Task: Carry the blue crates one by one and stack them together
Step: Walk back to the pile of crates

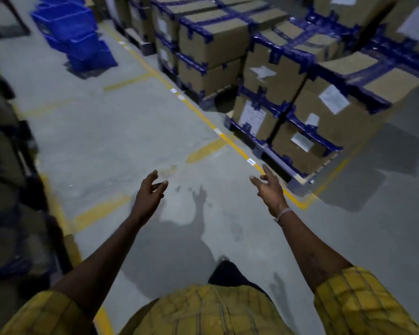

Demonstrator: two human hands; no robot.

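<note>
Several blue plastic crates (pixel 70 27) stand piled on the grey floor at the far upper left, well away from me. My left hand (pixel 149 192) reaches forward over the floor, fingers loosely spread, holding nothing. My right hand (pixel 269 187) is stretched out beside it, fingers relaxed and apart, also holding nothing. Both arms show rolled-up yellow checked sleeves. No crate is within reach of either hand.
Pallets of brown cardboard boxes (pixel 307 112) strapped with blue tape line the right side behind a yellow floor line (pixel 203 114). More dark stacked goods (pixel 7 165) crowd the left edge. An aisle of bare concrete (pixel 102 131) runs toward the crates.
</note>
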